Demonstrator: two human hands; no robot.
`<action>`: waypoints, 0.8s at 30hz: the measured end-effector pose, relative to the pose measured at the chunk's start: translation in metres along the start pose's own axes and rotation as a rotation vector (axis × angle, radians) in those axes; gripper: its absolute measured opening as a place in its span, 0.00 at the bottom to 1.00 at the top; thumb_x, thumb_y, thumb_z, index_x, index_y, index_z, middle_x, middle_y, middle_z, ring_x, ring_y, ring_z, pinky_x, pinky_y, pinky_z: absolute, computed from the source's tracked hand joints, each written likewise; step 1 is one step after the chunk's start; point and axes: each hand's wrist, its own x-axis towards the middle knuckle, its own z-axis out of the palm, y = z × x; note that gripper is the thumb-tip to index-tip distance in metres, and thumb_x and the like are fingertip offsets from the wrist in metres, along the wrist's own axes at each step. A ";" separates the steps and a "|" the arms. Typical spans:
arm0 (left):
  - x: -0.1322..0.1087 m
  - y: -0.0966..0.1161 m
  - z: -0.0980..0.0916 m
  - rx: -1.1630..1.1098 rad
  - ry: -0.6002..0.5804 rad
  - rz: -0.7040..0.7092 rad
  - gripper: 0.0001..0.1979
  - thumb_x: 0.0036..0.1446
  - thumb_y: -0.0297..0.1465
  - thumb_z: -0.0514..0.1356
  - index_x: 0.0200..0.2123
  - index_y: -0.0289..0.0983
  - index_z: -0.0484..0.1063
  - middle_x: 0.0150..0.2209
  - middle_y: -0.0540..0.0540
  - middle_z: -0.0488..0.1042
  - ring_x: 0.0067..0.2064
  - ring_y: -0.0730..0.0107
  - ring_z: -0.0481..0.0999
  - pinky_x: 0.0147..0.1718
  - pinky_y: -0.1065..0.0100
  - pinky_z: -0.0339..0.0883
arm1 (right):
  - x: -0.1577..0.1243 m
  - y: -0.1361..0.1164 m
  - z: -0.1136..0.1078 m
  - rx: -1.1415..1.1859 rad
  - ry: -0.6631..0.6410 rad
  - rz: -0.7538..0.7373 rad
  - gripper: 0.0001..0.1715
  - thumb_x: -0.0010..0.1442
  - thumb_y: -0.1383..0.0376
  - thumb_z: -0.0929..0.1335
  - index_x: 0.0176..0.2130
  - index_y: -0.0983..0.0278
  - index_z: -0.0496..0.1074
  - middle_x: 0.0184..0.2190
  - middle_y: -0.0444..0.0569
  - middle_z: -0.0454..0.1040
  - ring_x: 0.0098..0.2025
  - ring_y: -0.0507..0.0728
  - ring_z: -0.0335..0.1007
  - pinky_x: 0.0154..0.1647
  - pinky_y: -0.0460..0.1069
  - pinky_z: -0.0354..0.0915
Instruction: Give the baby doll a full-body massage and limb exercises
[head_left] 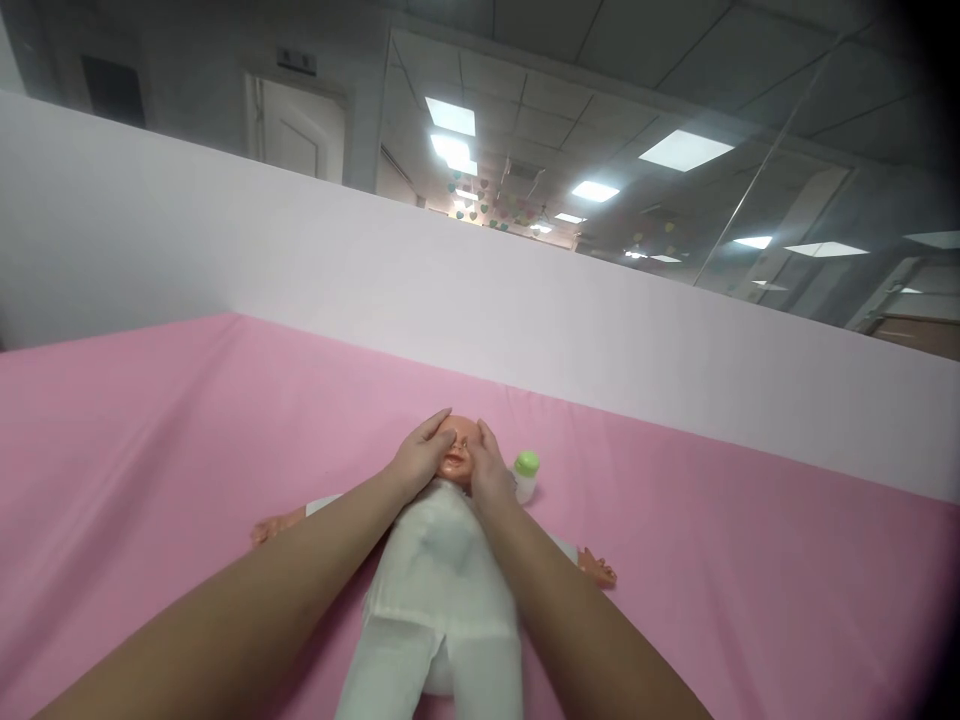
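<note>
A baby doll (442,560) in white clothes lies on its back on a pink sheet (675,540), its head at the far end and its arms stretched out to both sides. My left hand (422,455) cups the left side of the doll's head, thumb on the face near the eye. On the other side, my right hand (489,468) wraps round the head in the same way, its thumb also on the face. Between my thumbs the doll's forehead, nose and mouth show. My forearms pass over the doll's arms and hide parts of them.
A small bottle with a green cap (526,474) stands just right of my right hand. Behind the pink surface rises a low white wall (480,310). Beyond it are a glass panel, a door (304,130) and lit ceiling panels.
</note>
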 end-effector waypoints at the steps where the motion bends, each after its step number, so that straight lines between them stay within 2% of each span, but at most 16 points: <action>1: -0.003 0.001 -0.001 -0.049 -0.025 -0.024 0.35 0.57 0.36 0.68 0.67 0.42 0.68 0.60 0.39 0.76 0.55 0.55 0.79 0.55 0.58 0.72 | -0.003 0.000 0.000 0.038 -0.006 0.016 0.40 0.61 0.49 0.67 0.68 0.56 0.60 0.66 0.52 0.67 0.61 0.62 0.72 0.58 0.56 0.71; 7: -0.006 0.012 0.000 -0.199 -0.092 -0.120 0.37 0.50 0.32 0.73 0.64 0.38 0.71 0.49 0.38 0.81 0.43 0.57 0.83 0.45 0.59 0.78 | -0.010 -0.013 -0.004 0.168 0.020 0.056 0.39 0.54 0.53 0.72 0.62 0.57 0.64 0.59 0.51 0.73 0.57 0.63 0.75 0.55 0.56 0.73; 13: 0.001 0.009 0.002 -0.217 -0.091 -0.148 0.37 0.45 0.32 0.76 0.60 0.39 0.74 0.44 0.40 0.82 0.39 0.60 0.83 0.41 0.61 0.78 | -0.008 -0.017 -0.008 0.150 0.076 0.067 0.42 0.47 0.50 0.79 0.57 0.58 0.67 0.58 0.53 0.72 0.55 0.63 0.75 0.56 0.55 0.72; 19: 0.001 0.009 0.004 -0.240 -0.023 -0.162 0.28 0.52 0.32 0.71 0.57 0.38 0.77 0.47 0.39 0.82 0.43 0.59 0.83 0.44 0.62 0.77 | -0.002 -0.007 -0.012 0.145 0.065 0.044 0.33 0.57 0.44 0.72 0.54 0.59 0.70 0.55 0.52 0.76 0.58 0.62 0.72 0.59 0.56 0.70; 24: -0.001 0.006 0.001 -0.285 -0.018 -0.178 0.27 0.54 0.31 0.66 0.59 0.40 0.76 0.53 0.38 0.80 0.49 0.54 0.82 0.47 0.57 0.78 | -0.005 -0.005 -0.020 0.197 0.009 0.055 0.34 0.58 0.50 0.71 0.60 0.57 0.69 0.62 0.51 0.72 0.62 0.62 0.69 0.60 0.58 0.70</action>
